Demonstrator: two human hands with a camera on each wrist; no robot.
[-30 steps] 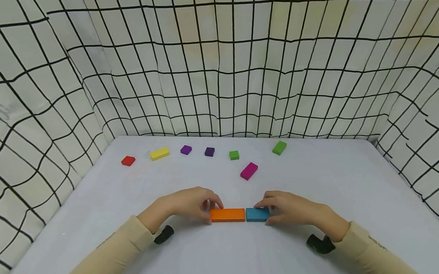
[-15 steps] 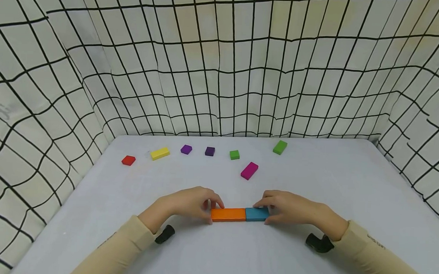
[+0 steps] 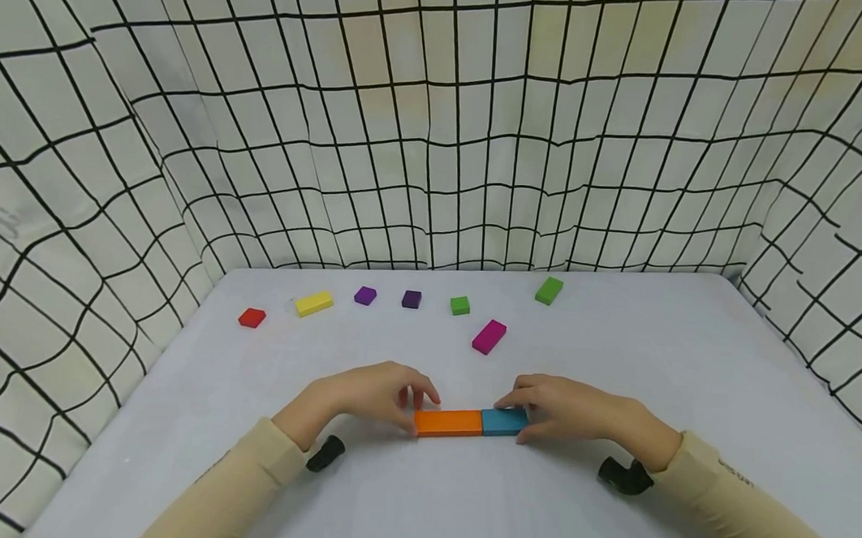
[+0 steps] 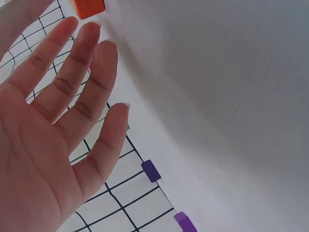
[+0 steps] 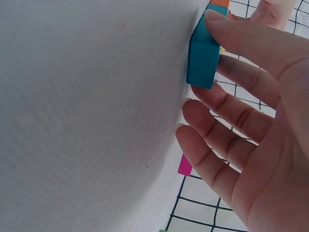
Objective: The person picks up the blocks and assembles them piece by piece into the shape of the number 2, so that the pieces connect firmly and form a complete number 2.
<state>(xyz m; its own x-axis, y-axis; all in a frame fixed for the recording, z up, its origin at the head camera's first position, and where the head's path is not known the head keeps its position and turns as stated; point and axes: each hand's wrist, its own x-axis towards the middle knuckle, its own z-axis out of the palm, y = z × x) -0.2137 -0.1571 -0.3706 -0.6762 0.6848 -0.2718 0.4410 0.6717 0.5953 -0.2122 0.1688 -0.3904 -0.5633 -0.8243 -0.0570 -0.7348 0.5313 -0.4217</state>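
Observation:
An orange block (image 3: 448, 423) and a shorter blue block (image 3: 503, 422) lie end to end on the white table in the head view, their ends meeting. My left hand (image 3: 376, 392) is at the orange block's left end, thumb by its near corner. In the left wrist view the fingers are loosely spread, fingertips just short of the orange block (image 4: 90, 7). My right hand (image 3: 573, 406) pinches the blue block's right end. The right wrist view shows the thumb on one side of the blue block (image 5: 203, 63), index finger opposite, other fingers spread.
Behind the hands lie a magenta block (image 3: 489, 337), a longer green block (image 3: 549, 291), a small green block (image 3: 460, 305), two purple blocks, the darker one (image 3: 411, 300) on the right, a yellow block (image 3: 314, 303) and a red block (image 3: 252, 317). Black-gridded white walls (image 3: 480, 166) enclose the table.
The blue block has moved slightly left, closing the small gap to the orange block. Over the last half second my left hand has lifted a little.

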